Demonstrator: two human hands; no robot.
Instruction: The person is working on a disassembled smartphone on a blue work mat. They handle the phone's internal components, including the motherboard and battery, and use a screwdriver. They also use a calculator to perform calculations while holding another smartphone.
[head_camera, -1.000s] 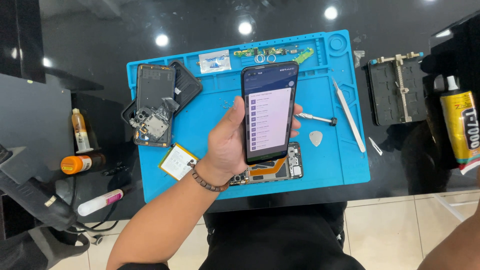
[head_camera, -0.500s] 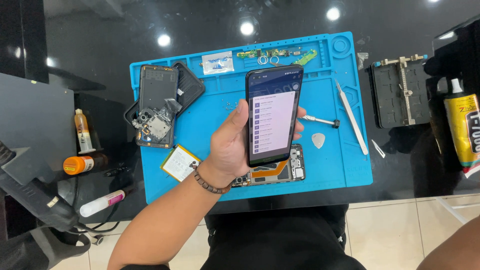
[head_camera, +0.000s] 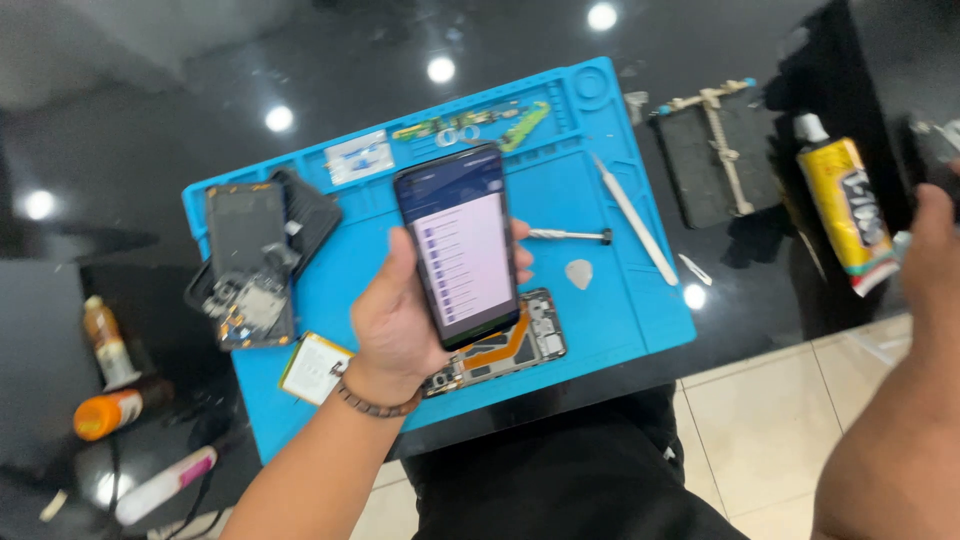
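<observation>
left hand (head_camera: 400, 325) grasps lit phone (head_camera: 458, 245) above blue mat (head_camera: 620, 300) | opened phone frame (head_camera: 505, 350) just beneath | right hand (head_camera: 930, 250) at far edge, grip cannot be told

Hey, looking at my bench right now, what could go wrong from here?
1. Your left hand alone holds the lit black smartphone above the opened phone frame with exposed orange flex cable; a slip might drop it onto those parts.
2. Your right hand reaches past the yellow glue tube by the table edge and may knock it off.
3. The small grey triangular pick and metal screwdriver lie loose on the blue silicone repair mat and could get swept away.
</observation>
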